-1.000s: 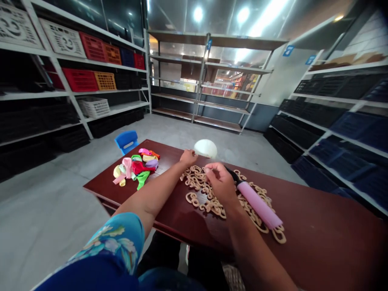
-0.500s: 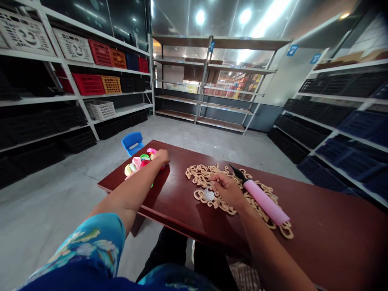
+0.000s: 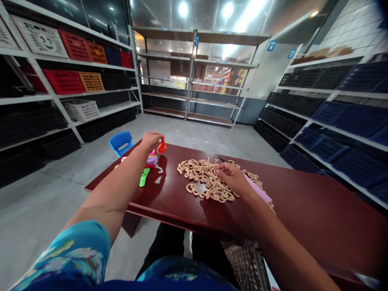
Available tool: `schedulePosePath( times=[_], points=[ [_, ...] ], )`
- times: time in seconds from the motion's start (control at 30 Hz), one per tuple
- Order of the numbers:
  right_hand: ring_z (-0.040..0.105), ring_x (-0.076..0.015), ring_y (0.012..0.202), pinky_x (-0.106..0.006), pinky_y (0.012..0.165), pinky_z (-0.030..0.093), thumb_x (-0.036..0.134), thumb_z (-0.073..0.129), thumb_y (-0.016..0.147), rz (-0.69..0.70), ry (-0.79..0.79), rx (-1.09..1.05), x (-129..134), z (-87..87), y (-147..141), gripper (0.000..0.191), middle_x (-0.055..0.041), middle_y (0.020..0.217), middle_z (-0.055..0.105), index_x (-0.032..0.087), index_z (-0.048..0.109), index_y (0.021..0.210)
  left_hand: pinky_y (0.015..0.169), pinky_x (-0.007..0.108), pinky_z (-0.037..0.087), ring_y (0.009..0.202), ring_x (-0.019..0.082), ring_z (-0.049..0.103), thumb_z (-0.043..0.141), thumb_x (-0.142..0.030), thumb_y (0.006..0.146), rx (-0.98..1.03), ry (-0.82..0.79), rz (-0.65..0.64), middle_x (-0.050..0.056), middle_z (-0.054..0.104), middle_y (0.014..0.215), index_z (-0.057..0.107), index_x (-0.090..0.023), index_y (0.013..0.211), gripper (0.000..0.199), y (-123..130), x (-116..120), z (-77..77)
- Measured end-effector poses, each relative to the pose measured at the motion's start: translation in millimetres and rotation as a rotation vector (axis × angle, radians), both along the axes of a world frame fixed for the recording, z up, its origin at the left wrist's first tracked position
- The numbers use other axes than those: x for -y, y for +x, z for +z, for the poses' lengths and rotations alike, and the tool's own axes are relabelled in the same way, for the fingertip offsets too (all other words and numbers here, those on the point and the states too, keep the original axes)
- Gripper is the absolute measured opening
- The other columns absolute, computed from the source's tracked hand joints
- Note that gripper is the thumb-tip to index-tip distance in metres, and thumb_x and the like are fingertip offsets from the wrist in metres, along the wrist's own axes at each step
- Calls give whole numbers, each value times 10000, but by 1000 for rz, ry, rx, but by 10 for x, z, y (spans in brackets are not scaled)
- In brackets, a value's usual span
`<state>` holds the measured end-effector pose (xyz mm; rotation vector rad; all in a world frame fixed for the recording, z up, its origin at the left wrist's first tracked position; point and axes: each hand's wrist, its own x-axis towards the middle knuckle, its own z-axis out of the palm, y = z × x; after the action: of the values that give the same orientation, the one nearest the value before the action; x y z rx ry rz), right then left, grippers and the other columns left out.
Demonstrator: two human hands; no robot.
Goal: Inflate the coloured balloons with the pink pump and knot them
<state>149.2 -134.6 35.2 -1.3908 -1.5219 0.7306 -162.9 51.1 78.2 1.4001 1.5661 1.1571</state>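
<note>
Left hand (image 3: pixel 152 139), at eleven o'clock, fingertips pinching a limp, smooth red-orange balloon (image 3: pixel 162 146) above the table (image 3: pixel 169 194). Glossy, flaccid balloons (image 3: pixel 151 161) lie beneath. Right hand (image 3: pixel 233 177), at one o'clock, fingers curled over matte tan scrollwork pieces (image 3: pixel 198 171); cannot tell whether it grips any. Smooth pink cylinder (image 3: pixel 257 188), two o'clock. Far off, one o'clock, a blue sign (image 3: pixel 272 45) reads "4".

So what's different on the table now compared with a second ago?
The left hand has moved left from the far edge to the balloon pile and picked up an orange balloon, which hangs from its fingers. The white balloon beyond the far edge is out of view. The right hand stays over the tan curly pieces, and the pink pump still lies on them.
</note>
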Motion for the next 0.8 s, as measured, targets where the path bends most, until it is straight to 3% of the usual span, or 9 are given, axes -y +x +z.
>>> schedulePosePath(
  times=[0.1, 0.23, 0.37, 0.47, 0.57, 0.67, 0.73, 0.8],
  points=[
    [450, -86, 472, -207, 448, 338, 383, 590, 709, 5, -3, -67, 5, 88, -96, 227, 41, 540, 532, 185, 591, 819, 420, 189, 289, 476, 72, 433, 662, -261, 633, 160, -21, -123, 31, 579, 633, 662, -145, 805, 207, 225, 152, 171],
    [451, -78, 469, -210, 452, 362, 377, 605, 688, -44, 66, -137, -18, 232, -250, 251, 30, 577, 562, 181, 606, 845, 393, 158, 257, 459, 44, 410, 682, -168, 620, 359, -86, -447, 36, 577, 638, 642, -112, 767, 162, 653, 525, 232],
    [487, -61, 548, -211, 510, 406, 314, 681, 601, -53, 146, -154, -45, 384, -356, 405, -17, 917, 638, 216, 605, 986, 372, 158, 245, 414, 44, 409, 700, -146, 635, 350, -169, -653, 12, 532, 543, 609, -107, 735, 141, 1052, 922, 180],
    [506, -66, 583, -231, 568, 435, 258, 710, 552, 7, 120, -162, -48, 445, -379, 479, -20, 955, 636, 211, 595, 1015, 360, 167, 232, 367, 41, 387, 728, -172, 624, 331, -210, -700, -8, 513, 504, 569, -118, 713, 190, 1245, 1114, 142],
    [543, -99, 625, -257, 615, 449, 246, 679, 589, 62, 94, -157, -59, 428, -331, 288, -5, 779, 643, 176, 623, 863, 375, 171, 267, 392, 52, 425, 732, -207, 632, 380, -224, -689, 1, 530, 517, 544, -120, 695, 216, 1346, 1216, 116],
    [555, -112, 635, -270, 638, 447, 241, 634, 641, 21, 152, -46, -91, 398, -234, 178, 5, 725, 638, 182, 631, 809, 385, 174, 283, 424, 63, 449, 677, -318, 697, 492, -243, -635, 17, 544, 543, 527, -125, 668, 246, 1370, 1279, 66],
    [567, -119, 674, -282, 681, 446, 233, 595, 679, -25, 222, 69, -96, 428, -176, 187, 4, 767, 649, 198, 641, 857, 371, 182, 264, 400, 67, 425, 555, -472, 764, 533, -364, -631, 27, 527, 522, 519, -130, 634, 368, 1356, 1323, 10],
    [581, -131, 766, -294, 754, 439, 212, 544, 717, -15, 273, 181, -61, 506, -146, 216, 2, 852, 659, 219, 642, 910, 372, 198, 280, 409, 93, 451, 374, -621, 787, 541, -553, -712, 63, 542, 529, 543, -125, 631, 546, 1337, 1378, -58]
  ],
)
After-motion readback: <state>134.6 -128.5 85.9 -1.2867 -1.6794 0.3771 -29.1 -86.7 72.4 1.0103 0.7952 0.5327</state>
